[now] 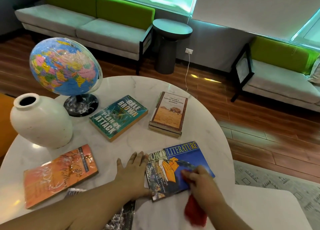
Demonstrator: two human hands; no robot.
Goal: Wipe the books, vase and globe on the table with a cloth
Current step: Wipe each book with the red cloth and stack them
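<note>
A blue "World Literature" book [186, 158] lies at the near right of the round marble table [199, 126]. My right hand [199, 179] grips a red cloth [194, 210] on its cover. My left hand [133, 169] lies flat on the table, fingers straight, against the book's left edge. An orange book [58, 174] lies near left, a teal "Plan of Attack" book [119, 116] in the middle, and a stack topped by a tan book [170, 112] behind. A white vase [40, 121] and a globe [63, 66] stand at the left.
A dark magazine-like item [121, 214] lies at the table's near edge under my left arm. Green and grey sofas [103, 29] and a round dark side table [170, 30] stand behind. A white cable [187, 70] runs down from a wall socket.
</note>
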